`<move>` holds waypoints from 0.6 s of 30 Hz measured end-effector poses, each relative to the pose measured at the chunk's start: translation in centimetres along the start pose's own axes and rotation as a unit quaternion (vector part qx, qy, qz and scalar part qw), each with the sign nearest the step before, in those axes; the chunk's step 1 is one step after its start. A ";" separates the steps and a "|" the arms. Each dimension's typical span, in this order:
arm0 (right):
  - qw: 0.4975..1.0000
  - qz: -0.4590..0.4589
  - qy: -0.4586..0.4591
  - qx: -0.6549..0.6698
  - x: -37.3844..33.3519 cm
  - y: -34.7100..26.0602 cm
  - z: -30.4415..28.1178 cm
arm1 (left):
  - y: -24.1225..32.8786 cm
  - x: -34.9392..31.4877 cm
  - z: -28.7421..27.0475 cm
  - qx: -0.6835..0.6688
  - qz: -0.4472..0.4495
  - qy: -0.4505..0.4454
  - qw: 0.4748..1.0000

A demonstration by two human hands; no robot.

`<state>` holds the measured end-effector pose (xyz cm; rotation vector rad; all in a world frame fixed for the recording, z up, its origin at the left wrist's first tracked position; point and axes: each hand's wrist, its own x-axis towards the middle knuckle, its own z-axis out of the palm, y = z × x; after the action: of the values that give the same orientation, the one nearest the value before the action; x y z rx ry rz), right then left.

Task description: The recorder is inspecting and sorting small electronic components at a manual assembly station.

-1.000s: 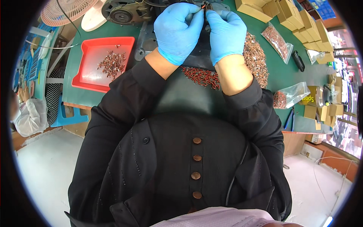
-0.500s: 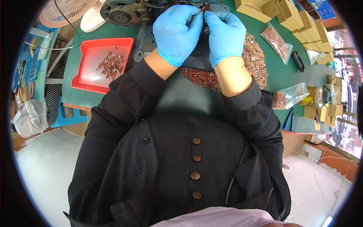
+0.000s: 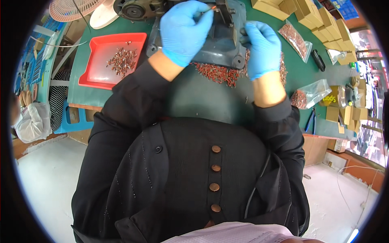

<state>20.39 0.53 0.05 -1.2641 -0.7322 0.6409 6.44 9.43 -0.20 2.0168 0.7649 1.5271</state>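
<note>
My left hand (image 3: 184, 34), in a blue glove, is closed in a pinch at the dark machine (image 3: 227, 18). A tiny orange-red part (image 3: 213, 7) shows at its fingertips. My right hand (image 3: 263, 50), gloved the same way, is beside the machine's grey base, over the heap of small metal-ended parts (image 3: 283, 67). Its thumb and fingers are curled together; whether anything is between them is hidden. In front of the base lies a pile of small red-brown parts (image 3: 219, 74).
A red tray (image 3: 93, 75) of similar parts stands left on the green table (image 3: 194, 103). A motor (image 3: 135, 9) and fan (image 3: 75, 8) are behind it. At right are bags of parts (image 3: 293, 38), cardboard boxes (image 3: 312, 16) and blue-handled pliers (image 3: 311, 120).
My right hand has left the machine and moved right and nearer, over the heap of parts. My left hand has stayed at the machine, shifting slightly left in the picture.
</note>
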 end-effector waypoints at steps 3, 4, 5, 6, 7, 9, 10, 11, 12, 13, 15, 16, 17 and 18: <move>0.991 0.044 -0.059 -0.114 -1.7 -0.6 -5.1 | -1.7 -1.5 -4.1 -0.018 -0.058 -0.057 0.997; 0.988 0.062 -0.039 -0.136 -2.4 -0.6 -6.7 | -2.6 -1.9 -6.4 0.092 0.010 -0.083 0.992; 0.958 0.058 -0.123 -0.253 -3.1 -0.5 -8.1 | -3.7 -2.3 -8.3 0.048 -0.052 -0.101 0.992; 0.902 0.077 -0.187 -0.381 -3.7 -0.4 -9.3 | -4.9 -2.6 -10.3 0.118 -0.051 -0.099 0.987; 0.862 0.098 -0.228 -0.442 -4.4 -0.5 -10.3 | -6.2 -2.7 -12.4 0.154 -0.090 -0.109 0.978; 0.845 0.112 -0.251 -0.459 -6.0 0.1 -11.2 | -8.5 -3.7 -15.9 0.227 -0.152 -0.111 0.955; 0.824 0.131 -0.264 -0.484 -6.7 0.3 -11.3 | -9.3 -4.0 -17.2 0.230 -0.131 -0.112 0.958; 0.828 0.114 -0.265 -0.480 -7.2 0.5 -11.4 | -9.9 -4.3 -18.3 0.276 -0.168 -0.152 0.934; 0.824 0.122 -0.265 -0.485 -7.5 0.8 -11.4 | -10.2 -4.5 -19.1 0.317 -0.233 -0.193 0.899; 0.816 0.084 -0.281 -0.498 -7.7 1.1 -11.2 | -10.2 -4.6 -19.5 0.322 -0.204 -0.192 0.904; 0.807 0.044 -0.296 -0.508 -7.8 1.5 -11.1 | -9.6 -4.7 -19.3 0.379 -0.188 -0.203 0.883; 0.796 -0.014 -0.312 -0.519 -7.8 1.6 -11.2 | -9.0 -4.7 -18.7 0.385 -0.175 -0.203 0.883; 0.784 -0.072 -0.323 -0.526 -7.8 1.7 -11.3 | -8.4 -4.6 -17.6 0.342 -0.127 -0.187 0.912; 0.781 -0.073 -0.326 -0.527 -7.7 1.8 -11.4 | -7.6 -4.5 -16.4 0.296 -0.113 -0.173 0.932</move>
<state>24.50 -11.93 -4.35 -1.9810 -1.9342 0.5300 -11.49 12.61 -4.37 2.4155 1.3663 0.8254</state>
